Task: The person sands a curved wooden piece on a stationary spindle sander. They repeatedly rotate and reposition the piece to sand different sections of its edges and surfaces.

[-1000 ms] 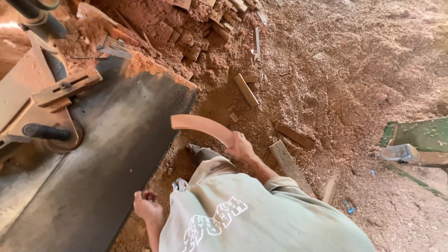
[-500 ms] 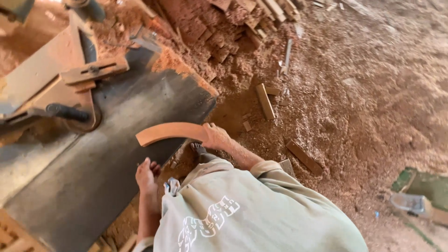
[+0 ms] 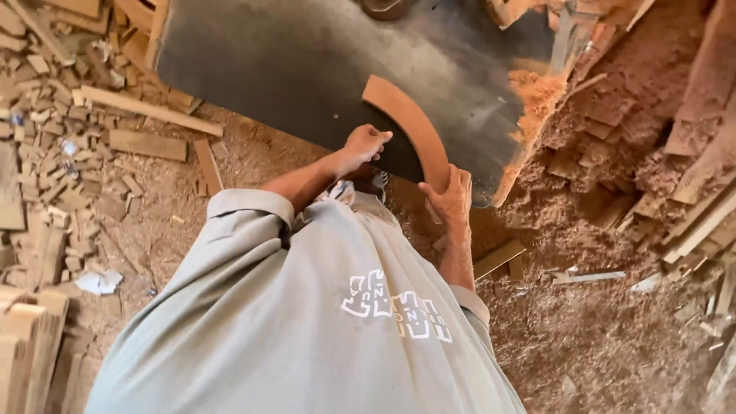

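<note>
Curved wood piece (image 3: 410, 126) lies on the dark table (image 3: 268, 69), arcing up-left from the right hand (image 3: 452, 201) gripping its near end; left hand (image 3: 365, 144), fingers curled, rests beside its inner edge.

- Right hand (image 3: 452, 201) grips the near end of a curved wooden piece (image 3: 410, 126) lying on the dark machine table (image 3: 291, 69);
- left hand (image 3: 366, 143) rests on the table beside it;
- sawdust (image 3: 606, 337) and offcuts (image 3: 69, 130) cover the floor

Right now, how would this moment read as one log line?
left hand: resting on dark metal machine table | right hand: gripping curved reddish wooden piece | piece: flat on table | floor: sawdust, offcuts
</note>
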